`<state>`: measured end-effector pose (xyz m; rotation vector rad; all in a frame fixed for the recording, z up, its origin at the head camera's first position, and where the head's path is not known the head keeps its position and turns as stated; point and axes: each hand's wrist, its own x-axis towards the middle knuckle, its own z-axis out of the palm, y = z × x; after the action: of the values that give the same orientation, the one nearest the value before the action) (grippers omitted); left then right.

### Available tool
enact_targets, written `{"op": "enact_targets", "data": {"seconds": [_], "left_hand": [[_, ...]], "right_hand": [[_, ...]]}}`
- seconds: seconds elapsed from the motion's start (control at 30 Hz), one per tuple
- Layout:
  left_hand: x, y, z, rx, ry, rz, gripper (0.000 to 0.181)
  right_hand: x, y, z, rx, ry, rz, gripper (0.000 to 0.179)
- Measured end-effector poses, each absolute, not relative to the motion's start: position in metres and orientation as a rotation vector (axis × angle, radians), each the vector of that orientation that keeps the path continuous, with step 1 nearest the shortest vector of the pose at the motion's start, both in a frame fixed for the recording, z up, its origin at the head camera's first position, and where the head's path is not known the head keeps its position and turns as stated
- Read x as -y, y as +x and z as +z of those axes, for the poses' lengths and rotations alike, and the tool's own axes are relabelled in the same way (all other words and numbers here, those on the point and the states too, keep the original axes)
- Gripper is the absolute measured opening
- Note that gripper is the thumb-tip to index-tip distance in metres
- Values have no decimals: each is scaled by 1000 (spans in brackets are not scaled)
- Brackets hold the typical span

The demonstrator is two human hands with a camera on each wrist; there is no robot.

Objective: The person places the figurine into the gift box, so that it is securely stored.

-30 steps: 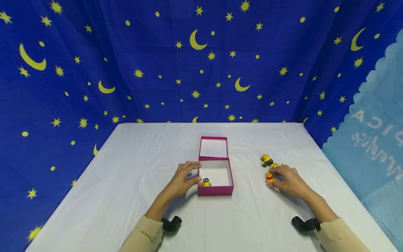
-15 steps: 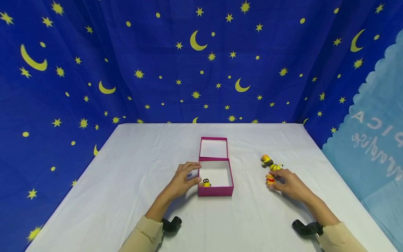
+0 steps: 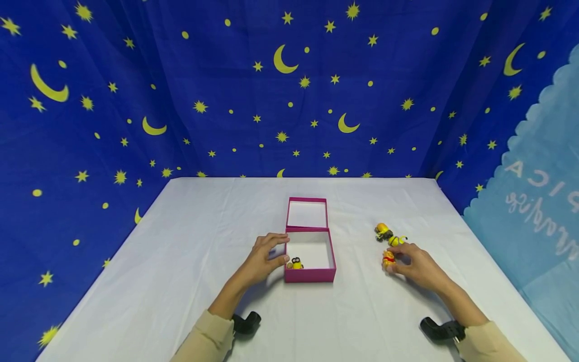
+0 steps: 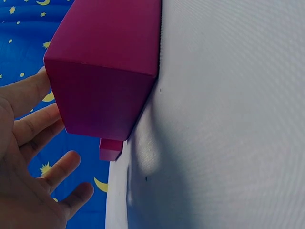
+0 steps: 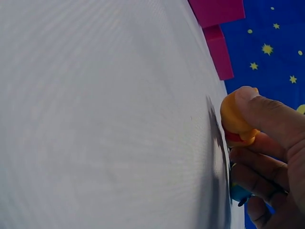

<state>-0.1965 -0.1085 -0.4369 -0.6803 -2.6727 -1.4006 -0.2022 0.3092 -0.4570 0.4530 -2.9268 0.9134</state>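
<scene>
My right hand (image 3: 418, 264) pinches an orange Winnie-the-Pooh figurine (image 3: 388, 258) in a red shirt between thumb and forefinger. In the right wrist view the thumb covers part of the figurine (image 5: 232, 117), low at the white cloth. My left hand (image 3: 262, 258) touches the left rim of a magenta box (image 3: 309, 275) with relaxed, spread fingers. The left wrist view has its thumb and some fingers against the box (image 4: 100, 95), the others free in the air. Inside the box, a yellow minion figurine (image 3: 296, 263) stands in the front left corner, beside a small brownish thing partly hidden.
The box's lid (image 3: 307, 213) lies folded back behind it, white inside. Just beyond my right hand are a minion figurine (image 3: 396, 241) and another yellow-and-dark toy figure (image 3: 382, 231). White cloth (image 3: 217, 216) covers the table; a blue star-patterned curtain (image 3: 244, 90) hangs behind.
My right hand has shifted slightly on the Winnie-the-Pooh figurine, uncovering more of the minion behind it. The left hand stays on the box rim.
</scene>
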Motion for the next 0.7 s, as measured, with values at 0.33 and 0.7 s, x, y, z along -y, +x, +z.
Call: {"op": "enact_targets", "data": {"seconds": [0.33, 0.7], "left_hand": [[109, -197, -438, 2676, -686, -1399, 45], [109, -197, -437, 2674, -688, -1412, 45]], "right_hand": [[-305, -205, -443, 2914, 432, 906, 56], [-297, -207, -435, 2876, 466, 935, 55]]}}
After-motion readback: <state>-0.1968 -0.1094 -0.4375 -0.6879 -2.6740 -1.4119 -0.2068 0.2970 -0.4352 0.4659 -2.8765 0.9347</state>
